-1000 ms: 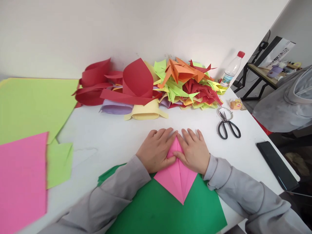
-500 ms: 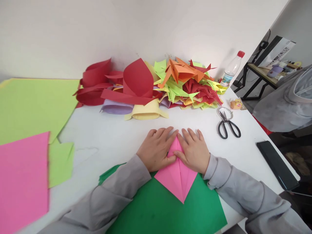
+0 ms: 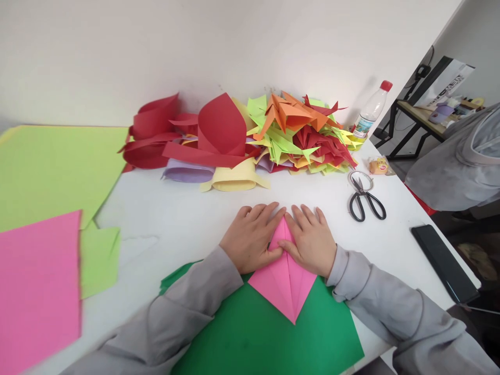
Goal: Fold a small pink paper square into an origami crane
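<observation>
A folded pink paper (image 3: 288,291), diamond-shaped with a crease down its middle, lies partly on a green sheet of paper (image 3: 269,333). My left hand (image 3: 253,239) rests flat on its upper left side, fingers stretched out. From the right, my right hand (image 3: 310,239) lies over the opposite edge, fingers slightly spread. Both index fingertips meet near the paper's top point, and the two thumbs press close together at the centre crease. The paper's side edges are partly hidden under my palms.
Behind my hands are red paper pieces (image 3: 222,125) and a pile of folded paper shapes (image 3: 297,125). Scissors (image 3: 366,200), a bottle (image 3: 369,112), a wrapped snack (image 3: 378,166) and a phone (image 3: 444,263) are rightward. Large pink (image 3: 39,291) and light green (image 3: 58,172) sheets lie leftward.
</observation>
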A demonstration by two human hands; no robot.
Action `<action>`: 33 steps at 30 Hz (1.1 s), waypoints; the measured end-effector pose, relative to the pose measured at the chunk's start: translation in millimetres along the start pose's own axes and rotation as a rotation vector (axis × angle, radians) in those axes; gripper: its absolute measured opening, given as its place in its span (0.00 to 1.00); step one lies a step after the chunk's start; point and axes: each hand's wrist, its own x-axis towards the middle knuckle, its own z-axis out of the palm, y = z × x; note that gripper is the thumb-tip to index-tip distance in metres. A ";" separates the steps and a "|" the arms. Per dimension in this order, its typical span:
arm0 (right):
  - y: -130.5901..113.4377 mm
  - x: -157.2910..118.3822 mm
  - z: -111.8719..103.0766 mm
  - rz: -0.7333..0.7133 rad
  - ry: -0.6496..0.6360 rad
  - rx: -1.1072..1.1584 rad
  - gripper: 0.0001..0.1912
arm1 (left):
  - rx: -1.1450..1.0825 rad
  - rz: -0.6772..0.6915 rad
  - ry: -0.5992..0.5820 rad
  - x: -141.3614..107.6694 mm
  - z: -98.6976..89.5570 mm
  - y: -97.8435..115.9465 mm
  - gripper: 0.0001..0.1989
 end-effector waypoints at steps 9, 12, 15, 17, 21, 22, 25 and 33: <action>2.5 0.1 -1.0 -0.004 -0.018 0.007 0.37 | -0.017 0.141 0.151 -6.3 6.0 -2.0 0.27; 3.5 -0.3 -0.7 -0.012 -0.030 0.017 0.36 | -0.034 0.196 0.239 -9.6 6.4 0.8 0.19; 3.8 -0.5 -0.8 -0.012 -0.037 0.026 0.36 | -0.063 0.208 0.273 -12.7 5.9 6.2 0.14; 3.8 -0.4 -1.1 -0.007 -0.038 0.034 0.36 | -0.055 0.168 0.297 -14.1 5.4 9.8 0.14; 3.8 -0.4 -2.0 -0.007 -0.041 0.049 0.36 | -0.025 0.104 0.285 -14.8 1.9 13.0 0.14; 3.8 -0.5 -2.1 -0.007 -0.040 0.051 0.36 | -0.002 0.091 0.286 -14.9 0.4 13.0 0.13; 3.5 -1.2 -2.0 -0.002 -0.032 0.056 0.37 | 0.089 -0.010 0.357 -15.6 -3.6 12.3 0.09; 4.2 -1.2 0.1 -0.009 -0.056 0.088 0.43 | -0.205 0.237 0.376 -15.8 8.6 8.6 0.12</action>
